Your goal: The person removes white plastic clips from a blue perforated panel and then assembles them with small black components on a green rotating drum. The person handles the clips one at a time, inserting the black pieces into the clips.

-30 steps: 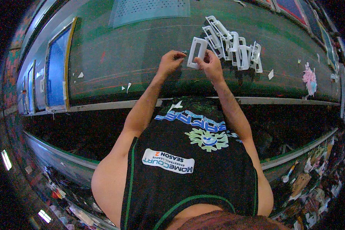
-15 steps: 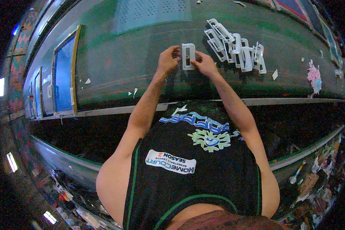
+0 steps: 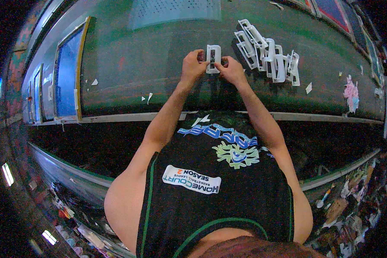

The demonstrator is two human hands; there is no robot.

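Over the table point(image 3: 120, 86) at twelve o'clock, the right hand point(image 3: 233, 71) pinches a white frame point(image 3: 218, 53) at its four o'clock edge; the left hand point(image 3: 194, 67) is at eight, whether gripping cannot be told. A steady right pinch should stop the frame twisting

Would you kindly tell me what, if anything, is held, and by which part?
The right hand holds a white rectangular frame by its right long side; the left hand touches the left side.

The white piece point(image 3: 218, 52) looks like smooth plastic from here. The green tabletop point(image 3: 137, 77) seems dull and scuffed, the black shirt point(image 3: 245, 198) matt cloth.
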